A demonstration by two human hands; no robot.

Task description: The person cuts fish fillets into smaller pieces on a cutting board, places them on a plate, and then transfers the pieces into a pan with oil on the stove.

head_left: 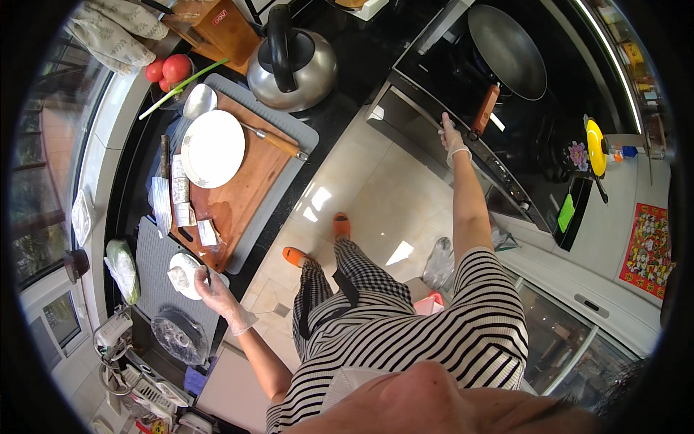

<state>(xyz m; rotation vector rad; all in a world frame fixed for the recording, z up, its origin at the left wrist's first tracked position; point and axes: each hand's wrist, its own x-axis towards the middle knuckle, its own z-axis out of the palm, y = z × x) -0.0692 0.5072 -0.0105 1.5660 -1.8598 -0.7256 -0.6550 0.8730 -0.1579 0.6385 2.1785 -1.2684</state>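
My left hand (219, 296), in a clear plastic glove, grips the rim of a small white dish (189, 290). A pale, silvery-white chunk (178, 277) lies on that dish. My right hand (452, 139), gloved too, reaches to the front panel of the black stove (434, 79). Its fingers close on what looks like a stove knob, mostly covered by the hand. Behind the panel, a dark frying pan (508, 54) rests on the stove, its wooden handle (486, 108) pointing toward me. Similar pale cut pieces (207, 233) lie on the wooden cutting board (249, 184).
On the board are a white plate (213, 148) and a wooden-handled utensil (278, 141). A cleaver (161, 202) lies along its left side. Beyond stand a steel kettle (311, 76) and tomatoes (176, 69). A yellow lid (596, 147) is at the stove's right.
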